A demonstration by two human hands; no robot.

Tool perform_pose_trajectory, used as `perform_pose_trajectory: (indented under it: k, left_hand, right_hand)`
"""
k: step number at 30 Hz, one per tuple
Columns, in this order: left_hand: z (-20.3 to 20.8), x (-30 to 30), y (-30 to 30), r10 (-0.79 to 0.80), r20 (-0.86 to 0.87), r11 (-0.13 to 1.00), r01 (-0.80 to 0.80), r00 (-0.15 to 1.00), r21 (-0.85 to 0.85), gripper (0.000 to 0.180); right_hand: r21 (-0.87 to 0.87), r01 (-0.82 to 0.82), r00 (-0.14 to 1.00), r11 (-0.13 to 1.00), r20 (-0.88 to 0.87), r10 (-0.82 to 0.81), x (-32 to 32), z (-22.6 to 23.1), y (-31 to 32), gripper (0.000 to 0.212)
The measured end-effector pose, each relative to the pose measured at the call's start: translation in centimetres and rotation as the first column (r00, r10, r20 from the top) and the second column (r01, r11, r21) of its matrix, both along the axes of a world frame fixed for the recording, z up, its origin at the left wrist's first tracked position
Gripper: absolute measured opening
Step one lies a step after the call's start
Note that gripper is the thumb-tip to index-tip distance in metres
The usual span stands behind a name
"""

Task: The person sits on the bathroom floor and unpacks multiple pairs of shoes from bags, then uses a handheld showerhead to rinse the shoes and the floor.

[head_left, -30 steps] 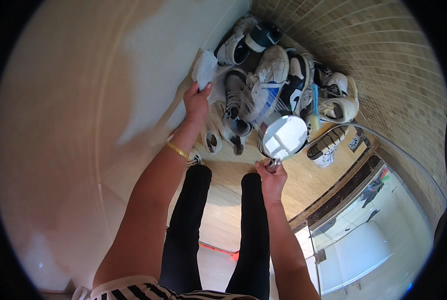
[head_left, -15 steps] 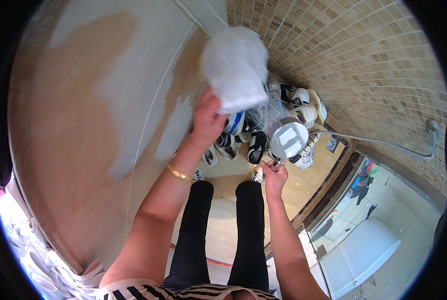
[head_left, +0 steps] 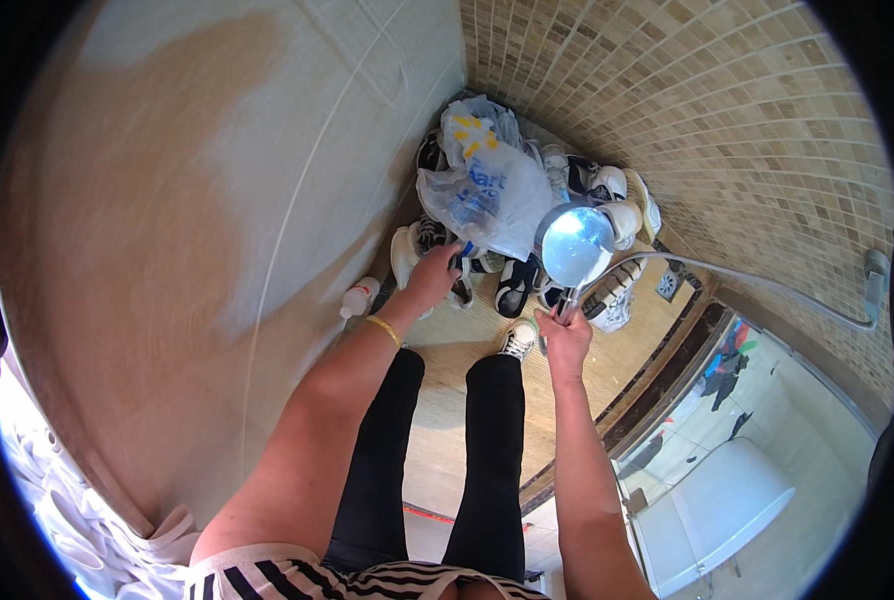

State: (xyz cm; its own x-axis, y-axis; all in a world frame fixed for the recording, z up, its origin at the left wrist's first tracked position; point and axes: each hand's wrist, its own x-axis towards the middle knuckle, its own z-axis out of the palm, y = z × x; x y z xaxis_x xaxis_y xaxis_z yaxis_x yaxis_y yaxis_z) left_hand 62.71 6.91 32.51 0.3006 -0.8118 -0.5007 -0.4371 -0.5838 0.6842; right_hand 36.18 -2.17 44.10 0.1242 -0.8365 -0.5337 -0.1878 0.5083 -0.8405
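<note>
My right hand (head_left: pixel 565 338) grips the handle of a round chrome shower head (head_left: pixel 575 242), whose hose (head_left: pixel 757 282) runs off to the right wall. My left hand (head_left: pixel 434 276) holds the lower edge of a clear plastic bag (head_left: pixel 485 185) with blue and yellow print. The bag hangs over a pile of black-and-white sneakers (head_left: pixel 587 190) lying on the tiled floor in the corner. A gold bracelet (head_left: pixel 385 329) sits on my left wrist.
A small white bottle (head_left: pixel 358 298) stands by the left wall. A floor drain (head_left: pixel 668 285) lies right of the shoes. Mosaic tile wall (head_left: pixel 727 130) rises on the right, a pale smooth wall (head_left: pixel 197 200) on the left. My legs (head_left: pixel 487 450) in black trousers stand below.
The bag has come down from high in front of the camera to hang over the shoes. My left hand has lowered with it; the shower head stays about where it was.
</note>
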Motion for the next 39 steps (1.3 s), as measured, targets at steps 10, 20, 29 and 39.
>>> perform_pose_trajectory:
  k: [10,20,29,39]
  left_hand:
    - [-7.4,-0.1,-16.7,0.719,-0.605,0.608,-0.731,0.341,0.311,0.04]
    - [-6.2,6.6,-21.4,0.573,-0.517,0.584,-0.759,0.636,-0.287,0.014]
    - [9.5,5.0,-16.1,0.278,-0.002,0.703,-0.206,0.96,-0.681,0.023]
    - [0.2,3.0,-9.9,0.227,0.443,0.967,-0.146,0.867,-0.21,0.05]
  right_hand:
    - [0.067,0.021,1.0,0.998,0.006,-0.021,-0.1,-3.1,-1.1,0.034]
    - [0.043,0.136,0.988,0.99,0.07,-0.139,-1.0,-3.4,-2.6,0.023]
    - [-0.045,0.148,0.982,0.988,0.126,-0.141,1.3,-0.9,-5.3,0.043]
    - [0.075,0.064,0.995,0.995,0.073,-0.069,-0.4,-2.4,-3.2,0.03]
